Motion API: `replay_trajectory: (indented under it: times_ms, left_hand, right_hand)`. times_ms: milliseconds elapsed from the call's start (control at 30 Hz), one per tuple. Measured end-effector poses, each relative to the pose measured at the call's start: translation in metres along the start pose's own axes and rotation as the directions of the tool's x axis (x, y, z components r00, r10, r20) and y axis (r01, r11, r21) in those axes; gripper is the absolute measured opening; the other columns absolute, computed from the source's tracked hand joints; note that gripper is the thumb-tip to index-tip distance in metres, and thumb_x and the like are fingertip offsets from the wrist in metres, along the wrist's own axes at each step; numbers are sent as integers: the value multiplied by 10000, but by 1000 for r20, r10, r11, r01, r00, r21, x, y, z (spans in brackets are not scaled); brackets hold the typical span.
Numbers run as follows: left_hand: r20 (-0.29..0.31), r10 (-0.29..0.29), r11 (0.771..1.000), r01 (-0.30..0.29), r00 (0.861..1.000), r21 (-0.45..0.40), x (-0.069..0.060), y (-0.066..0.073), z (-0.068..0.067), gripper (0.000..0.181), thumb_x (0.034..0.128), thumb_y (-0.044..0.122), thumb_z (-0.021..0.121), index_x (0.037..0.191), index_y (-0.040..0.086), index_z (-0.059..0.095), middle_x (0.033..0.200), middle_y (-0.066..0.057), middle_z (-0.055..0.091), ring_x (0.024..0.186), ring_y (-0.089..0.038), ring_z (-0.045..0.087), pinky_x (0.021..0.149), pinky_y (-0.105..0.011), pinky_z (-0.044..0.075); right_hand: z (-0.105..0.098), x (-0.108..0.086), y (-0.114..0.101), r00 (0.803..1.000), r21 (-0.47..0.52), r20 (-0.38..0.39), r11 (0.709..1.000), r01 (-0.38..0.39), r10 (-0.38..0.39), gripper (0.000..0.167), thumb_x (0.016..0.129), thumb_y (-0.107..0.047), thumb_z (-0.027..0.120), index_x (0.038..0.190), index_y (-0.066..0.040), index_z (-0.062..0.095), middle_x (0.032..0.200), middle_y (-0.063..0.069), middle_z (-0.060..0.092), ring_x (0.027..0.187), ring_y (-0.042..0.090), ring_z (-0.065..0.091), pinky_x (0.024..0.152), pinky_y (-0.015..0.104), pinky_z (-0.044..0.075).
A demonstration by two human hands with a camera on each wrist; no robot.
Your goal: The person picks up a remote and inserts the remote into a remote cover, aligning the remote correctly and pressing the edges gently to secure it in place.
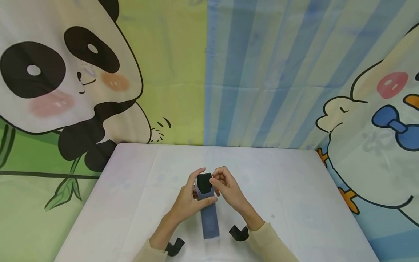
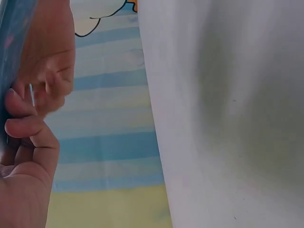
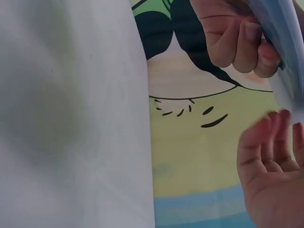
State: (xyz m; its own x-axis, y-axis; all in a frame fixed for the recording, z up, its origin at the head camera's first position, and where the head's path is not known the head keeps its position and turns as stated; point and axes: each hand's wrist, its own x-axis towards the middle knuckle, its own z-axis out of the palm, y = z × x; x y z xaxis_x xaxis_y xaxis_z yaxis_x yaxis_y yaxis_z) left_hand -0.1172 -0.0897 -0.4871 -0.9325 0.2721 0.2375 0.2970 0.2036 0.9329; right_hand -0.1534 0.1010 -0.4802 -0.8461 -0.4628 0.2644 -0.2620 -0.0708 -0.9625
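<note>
Fingers of the left hand (image 1: 187, 202) pinch a blue case (image 1: 210, 221); the right hand's (image 1: 230, 190) bend beside it, grip unclear.

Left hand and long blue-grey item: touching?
Touching. In the head view, the left hand grips the blue-grey item, its thumb laid across the front.

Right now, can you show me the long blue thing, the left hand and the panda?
Long blue thing (image 1: 208, 217): head view, on its flat lower part.
Left hand (image 1: 190, 201): head view, near the base of the thumb.
Panda (image 1: 70, 71): head view, on its face, beside the nose.
</note>
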Motion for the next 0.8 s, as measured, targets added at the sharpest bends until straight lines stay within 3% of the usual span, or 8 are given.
replay_trajectory:
  times_ms: [100,200,300,400,433,500,600,800]
  left_hand:
    - [22,-29,999,29,999,-14,-1,0,1,1049,832,369,839,1597,305,124,610,18,608,469,-121,518,448,-269,424]
    - [18,-65,997,65,998,-43,-2,-3,-1,1068,838,355,836,1596,305,84,636,1,617,515,-164,569,489,-282,455]
    - [-10,-94,995,93,996,-46,-4,-7,-4,736,905,328,773,1483,218,332,735,6,636,624,-198,629,564,-289,490]
    - [-10,-79,997,79,997,-12,-7,-13,-9,207,994,293,660,1098,135,574,712,-3,608,592,-178,580,522,-264,445]
    - [9,-68,998,68,998,-2,-8,-14,-9,170,1016,286,625,972,128,581,691,-2,595,567,-169,554,499,-253,418]
    - [70,-39,999,40,997,-6,-9,-14,-11,252,1046,254,569,833,121,564,632,-15,564,526,-171,498,472,-239,372]
    - [176,2,997,12,984,-78,-8,-13,-12,279,1073,201,507,812,109,544,624,-18,534,525,-211,478,482,-240,386]
    - [238,57,987,-19,970,-160,-6,-11,-12,308,1087,161,459,819,35,540,636,-13,473,550,-114,432,494,-245,375]
  right_hand:
    - [0,0,2,999,-1,31,1000,22,-22,319,1035,-20,531,1348,-5,468,956,165,576,765,192,604,677,301,511]
    - [-1,0,4,999,-2,27,999,43,-43,382,1028,15,524,1405,-5,466,970,190,593,822,198,634,729,305,525]
    - [-3,-1,5,999,7,-22,999,46,-46,370,1028,18,523,1395,-12,494,978,182,583,814,180,601,732,286,511]
    - [-5,-2,6,997,19,-56,999,49,-48,367,1028,6,531,1393,-27,510,1002,185,587,831,178,598,744,275,510]
    - [-6,-2,6,997,26,-58,998,53,-51,360,1028,2,534,1387,-24,515,998,191,588,833,181,603,751,280,515]
    - [-5,-2,5,998,49,-46,997,55,-53,354,1032,-11,533,1385,-5,504,1037,208,596,884,203,634,795,307,533]
    - [-4,-2,5,999,79,-16,996,50,-49,353,1047,-48,520,1396,-7,482,1068,206,600,907,220,648,812,322,533]
    - [-3,-1,3,999,136,53,991,2,-9,404,1058,-93,516,1440,-10,411,1051,187,645,829,194,639,695,287,513]
